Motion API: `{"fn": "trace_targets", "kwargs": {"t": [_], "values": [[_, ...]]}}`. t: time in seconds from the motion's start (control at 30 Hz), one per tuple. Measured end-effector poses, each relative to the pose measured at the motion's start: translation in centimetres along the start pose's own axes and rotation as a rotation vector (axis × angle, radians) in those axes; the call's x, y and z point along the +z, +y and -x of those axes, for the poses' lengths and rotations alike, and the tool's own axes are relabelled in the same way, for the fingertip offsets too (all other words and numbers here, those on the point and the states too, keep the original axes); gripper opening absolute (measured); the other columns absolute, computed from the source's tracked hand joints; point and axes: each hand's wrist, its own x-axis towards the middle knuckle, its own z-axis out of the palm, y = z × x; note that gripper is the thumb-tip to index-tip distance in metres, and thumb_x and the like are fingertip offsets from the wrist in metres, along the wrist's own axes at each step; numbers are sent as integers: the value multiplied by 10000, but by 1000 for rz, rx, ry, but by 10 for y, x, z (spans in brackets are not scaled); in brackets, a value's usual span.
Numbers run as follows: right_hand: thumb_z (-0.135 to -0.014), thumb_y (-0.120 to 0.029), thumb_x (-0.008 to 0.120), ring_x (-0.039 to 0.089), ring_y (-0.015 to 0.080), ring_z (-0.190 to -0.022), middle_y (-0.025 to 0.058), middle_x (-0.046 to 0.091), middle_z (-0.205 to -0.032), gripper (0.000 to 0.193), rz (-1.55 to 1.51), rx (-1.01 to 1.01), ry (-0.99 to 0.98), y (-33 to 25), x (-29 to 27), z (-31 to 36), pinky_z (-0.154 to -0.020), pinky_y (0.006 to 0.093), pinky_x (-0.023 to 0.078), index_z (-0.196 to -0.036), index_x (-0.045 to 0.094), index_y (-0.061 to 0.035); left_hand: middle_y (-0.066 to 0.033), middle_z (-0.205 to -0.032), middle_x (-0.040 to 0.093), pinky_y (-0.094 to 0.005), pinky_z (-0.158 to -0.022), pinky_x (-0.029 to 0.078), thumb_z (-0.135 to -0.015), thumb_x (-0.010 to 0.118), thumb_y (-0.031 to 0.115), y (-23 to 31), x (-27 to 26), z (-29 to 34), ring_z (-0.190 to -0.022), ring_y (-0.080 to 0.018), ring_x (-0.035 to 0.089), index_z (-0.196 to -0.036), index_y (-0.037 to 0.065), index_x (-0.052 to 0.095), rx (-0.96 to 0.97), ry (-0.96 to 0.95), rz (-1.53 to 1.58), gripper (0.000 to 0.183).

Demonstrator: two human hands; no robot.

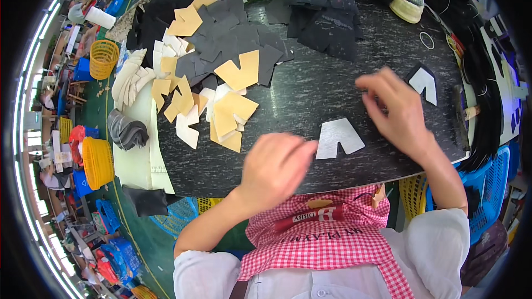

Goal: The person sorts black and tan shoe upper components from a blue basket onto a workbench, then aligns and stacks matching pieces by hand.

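A white notched piece [333, 134] lies on the dark speckled tabletop in front of me, its notch toward me. Close by its left edge is my left hand [279, 165], smeared by motion; whether it touches the piece or pinches anything I cannot make out. To the right of the piece, my right hand [394, 109] hovers with bent fingers and thumb apart, and nothing shows between them. Beyond that hand rests a second white notched piece [425, 85], with a dark border around it.
Tan notched pieces [241, 71] and dark grey pieces [219, 33] are heaped at the left. Black sheets [327, 19] lie at the back, near a yellow-and-cream roll [409, 0]. Long black strips [483, 111] hang along the right edge. White folded gloves [132, 80] sit far left.
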Motion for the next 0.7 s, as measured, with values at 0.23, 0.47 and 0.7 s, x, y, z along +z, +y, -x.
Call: {"fn": "trace_targets", "kwargs": {"t": [0.23, 0.47, 0.7], "values": [[-782, -126, 658, 561, 235, -881, 51, 563, -942, 185, 107, -224, 118, 44, 30, -66, -748, 350, 480, -940, 649, -31, -135, -1431, 365, -514, -1096, 217, -804, 643, 309, 4, 0, -16, -1348, -312, 309, -1320, 100, 458, 321, -389, 237, 586], [-844, -115, 612, 588, 181, -797, 69, 592, -863, 161, -364, 50, -18, 55, 23, -71, -703, 281, 464, -891, 663, 30, -201, -1167, 489, -408, -955, 412, -787, 644, 206, -19, 26, -104, -1127, -341, 479, -1192, -20, 491, 368, 120, 168, 488], [-862, -103, 566, 598, 228, -863, 106, 614, -948, 151, -118, -188, 228, -24, -24, -11, -774, 309, 473, -956, 643, -13, -166, -1150, 507, -384, -913, 442, -779, 657, 158, -52, 35, -105, -1081, -327, 511, -1113, -28, 525, 271, 45, 219, 404]]}}
